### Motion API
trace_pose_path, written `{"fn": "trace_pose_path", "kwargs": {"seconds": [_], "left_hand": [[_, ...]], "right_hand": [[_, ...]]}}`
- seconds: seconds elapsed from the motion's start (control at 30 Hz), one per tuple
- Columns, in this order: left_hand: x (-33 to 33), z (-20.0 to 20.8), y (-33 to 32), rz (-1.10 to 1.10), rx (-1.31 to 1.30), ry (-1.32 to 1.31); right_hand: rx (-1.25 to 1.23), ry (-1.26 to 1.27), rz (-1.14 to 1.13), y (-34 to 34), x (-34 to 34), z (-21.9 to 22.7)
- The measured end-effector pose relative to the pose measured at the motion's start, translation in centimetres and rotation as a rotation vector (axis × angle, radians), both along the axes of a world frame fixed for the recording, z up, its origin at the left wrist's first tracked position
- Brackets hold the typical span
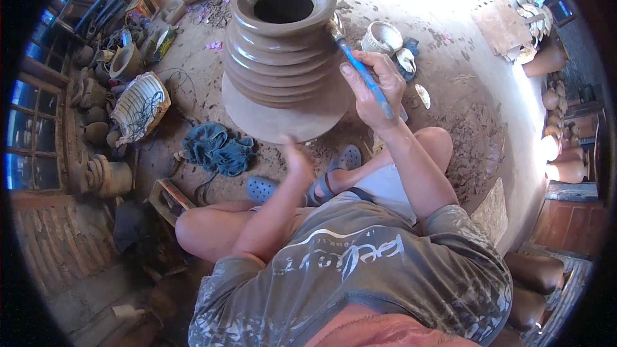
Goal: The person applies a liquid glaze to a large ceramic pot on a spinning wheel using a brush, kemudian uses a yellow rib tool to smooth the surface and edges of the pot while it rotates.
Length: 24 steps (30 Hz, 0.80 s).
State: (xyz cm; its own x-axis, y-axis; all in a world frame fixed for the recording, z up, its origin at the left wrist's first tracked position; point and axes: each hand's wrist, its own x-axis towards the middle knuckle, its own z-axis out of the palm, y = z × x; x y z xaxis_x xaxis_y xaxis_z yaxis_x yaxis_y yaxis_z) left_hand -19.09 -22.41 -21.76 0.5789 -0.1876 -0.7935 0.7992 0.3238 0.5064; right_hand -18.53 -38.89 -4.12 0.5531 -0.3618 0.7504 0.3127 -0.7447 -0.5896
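Observation:
A large brown clay pot (283,51) with ridged sides and a wide open mouth stands on a round wheel disc (257,119) in front of me. My right hand (376,90) grips a blue-handled tool (363,74) whose tip touches the pot's upper right side near the rim. My left hand (297,157) is held flat with fingers together at the near edge of the disc, holding nothing. I sit low with both knees bent and blue sandals (260,187) on my feet.
A blue rag (218,148) lies on the dirt floor left of the disc. A small white bowl (381,37) sits right of the pot. Clay pots (103,173) and a basket (138,106) line the left wall. More pots (565,170) stand at the right.

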Motion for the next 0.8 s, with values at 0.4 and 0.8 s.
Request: {"fn": "trace_pose_path", "kwargs": {"seconds": [0.4, 0.8], "left_hand": [[-3.4, -6.9, -0.2, -0.462, -0.019, -0.11], [1.4, -7.3, 0.3, 0.192, 0.187, -0.223]], "right_hand": [[-0.042, 0.016, -0.004, 0.8, -0.1, 0.6], [-0.012, 0.011, 0.037, 1.0, -2.0, -0.9]]}}
